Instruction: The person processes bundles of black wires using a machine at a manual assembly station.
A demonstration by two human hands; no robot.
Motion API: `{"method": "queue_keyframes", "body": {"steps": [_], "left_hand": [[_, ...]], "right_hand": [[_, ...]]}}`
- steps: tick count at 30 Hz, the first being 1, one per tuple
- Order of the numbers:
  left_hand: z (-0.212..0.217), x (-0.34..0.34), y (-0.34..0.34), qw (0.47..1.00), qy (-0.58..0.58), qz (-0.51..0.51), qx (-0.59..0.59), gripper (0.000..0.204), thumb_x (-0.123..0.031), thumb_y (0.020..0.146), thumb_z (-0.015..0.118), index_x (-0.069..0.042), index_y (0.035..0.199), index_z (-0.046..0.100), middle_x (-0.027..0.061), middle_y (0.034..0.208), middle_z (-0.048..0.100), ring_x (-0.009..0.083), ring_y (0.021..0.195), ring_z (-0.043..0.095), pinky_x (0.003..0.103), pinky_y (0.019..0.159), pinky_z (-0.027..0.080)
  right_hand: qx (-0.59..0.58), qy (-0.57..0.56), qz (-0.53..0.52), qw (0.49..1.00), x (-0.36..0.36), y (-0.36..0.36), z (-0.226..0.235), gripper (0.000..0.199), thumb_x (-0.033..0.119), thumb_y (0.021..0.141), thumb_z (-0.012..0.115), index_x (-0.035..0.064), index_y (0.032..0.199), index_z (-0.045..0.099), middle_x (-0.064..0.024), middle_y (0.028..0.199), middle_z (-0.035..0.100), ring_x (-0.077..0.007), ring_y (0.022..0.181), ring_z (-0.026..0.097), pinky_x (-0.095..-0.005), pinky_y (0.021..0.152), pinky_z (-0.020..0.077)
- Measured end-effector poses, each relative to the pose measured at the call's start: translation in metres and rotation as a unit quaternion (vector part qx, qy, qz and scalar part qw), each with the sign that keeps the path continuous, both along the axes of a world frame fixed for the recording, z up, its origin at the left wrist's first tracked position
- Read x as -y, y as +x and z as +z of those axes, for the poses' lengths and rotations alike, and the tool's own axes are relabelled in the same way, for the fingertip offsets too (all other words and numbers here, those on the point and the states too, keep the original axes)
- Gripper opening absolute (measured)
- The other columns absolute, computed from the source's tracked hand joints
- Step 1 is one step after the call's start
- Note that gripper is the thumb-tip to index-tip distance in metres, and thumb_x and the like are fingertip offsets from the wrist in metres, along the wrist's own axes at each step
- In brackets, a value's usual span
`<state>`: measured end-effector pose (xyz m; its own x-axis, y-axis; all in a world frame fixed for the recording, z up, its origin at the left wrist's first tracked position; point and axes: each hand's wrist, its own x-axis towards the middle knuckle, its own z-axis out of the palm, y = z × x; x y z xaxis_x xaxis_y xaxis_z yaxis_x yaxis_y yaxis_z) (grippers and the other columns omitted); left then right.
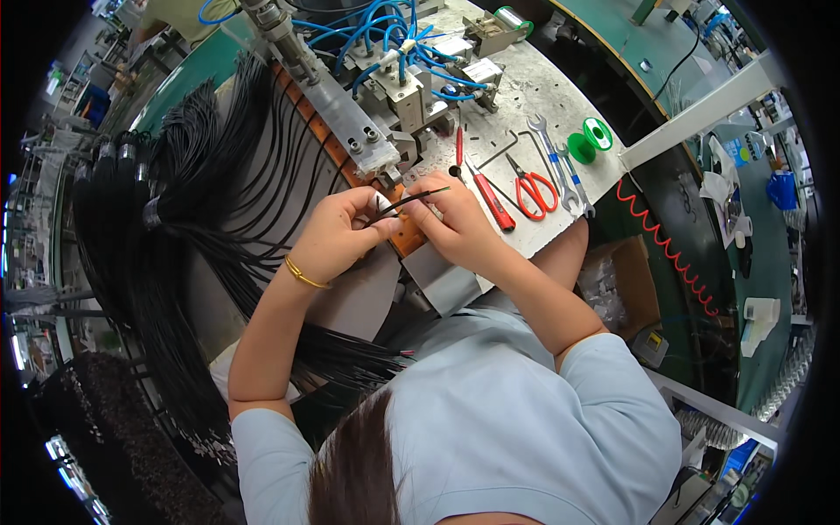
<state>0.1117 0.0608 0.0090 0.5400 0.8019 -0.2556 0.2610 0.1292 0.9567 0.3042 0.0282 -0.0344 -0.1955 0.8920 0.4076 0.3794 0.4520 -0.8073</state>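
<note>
My left hand [350, 223] and my right hand [449, 217] meet just in front of a metal machine head [374, 156]. Between them runs a short length of black cable [411, 200], its stripped end with a small greenish tip pointing up to the right. Both hands pinch this cable with thumb and fingers; white covering shows on some fingertips. Beneath the hands lies an orange-brown strip [408, 236] along the machine. Left of my left hand, many black cables [210, 229] spread out from tied bundles.
Right of my hands lie a red-handled screwdriver [495, 203], red-handled scissors [535, 193], wrenches [560, 162] and a green spool [597, 135]. Blue air tubes [385, 39] top the machine. A cardboard box [632, 284] stands below the bench's right edge; a red coiled hose [669, 249] hangs beyond.
</note>
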Motion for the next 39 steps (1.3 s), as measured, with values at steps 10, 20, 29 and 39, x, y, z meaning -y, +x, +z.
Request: {"method": "queue_keyframes", "body": {"steps": [10, 20, 29, 39], "left_hand": [[0.007, 0.000, 0.003, 0.989, 0.007, 0.081, -0.120, 0.014, -0.015, 0.087, 0.064, -0.002, 0.089, 0.063, -0.0013, 0.064, 0.056, 0.0045, 0.054, 0.049, 0.022, 0.045, 0.039], [-0.004, 0.000, 0.000, 0.966, 0.157, 0.002, -0.206, 0.016, -0.015, 0.086, 0.066, -0.001, 0.090, 0.063, -0.0002, 0.066, 0.058, 0.0053, 0.052, 0.049, 0.023, 0.045, 0.039], [0.000, 0.000, 0.001, 0.998, 0.010, -0.016, -0.056, 0.016, -0.016, 0.087, 0.066, 0.000, 0.087, 0.064, -0.0021, 0.069, 0.058, 0.0025, 0.056, 0.048, 0.021, 0.050, 0.040], [0.005, 0.000, 0.001, 0.997, -0.021, 0.005, -0.078, 0.011, -0.012, 0.088, 0.063, -0.003, 0.086, 0.059, -0.0042, 0.070, 0.056, 0.0020, 0.057, 0.050, 0.019, 0.053, 0.042]], "right_hand": [[0.000, -0.075, -0.050, 0.996, -0.021, 0.012, -0.032, 0.017, 0.017, 0.087, 0.055, 0.0003, 0.084, 0.056, -0.0155, 0.073, 0.057, -0.0333, 0.072, 0.056, -0.0402, 0.065, 0.0429], [-0.017, -0.106, -0.086, 0.990, -0.021, 0.013, -0.039, 0.017, 0.017, 0.087, 0.056, 0.0009, 0.083, 0.052, -0.0081, 0.070, 0.054, -0.0217, 0.066, 0.052, -0.0292, 0.063, 0.0404], [-0.038, 0.043, 0.031, 0.998, -0.012, 0.003, -0.006, 0.010, 0.009, 0.078, 0.063, 0.0025, 0.085, 0.059, -0.0079, 0.080, 0.060, -0.0227, 0.079, 0.058, -0.0319, 0.072, 0.0426], [0.051, 0.124, 0.020, 0.991, -0.006, 0.001, 0.006, 0.013, 0.001, 0.076, 0.063, 0.0023, 0.088, 0.061, -0.0084, 0.085, 0.061, -0.0283, 0.082, 0.057, -0.0351, 0.077, 0.0432]]}}
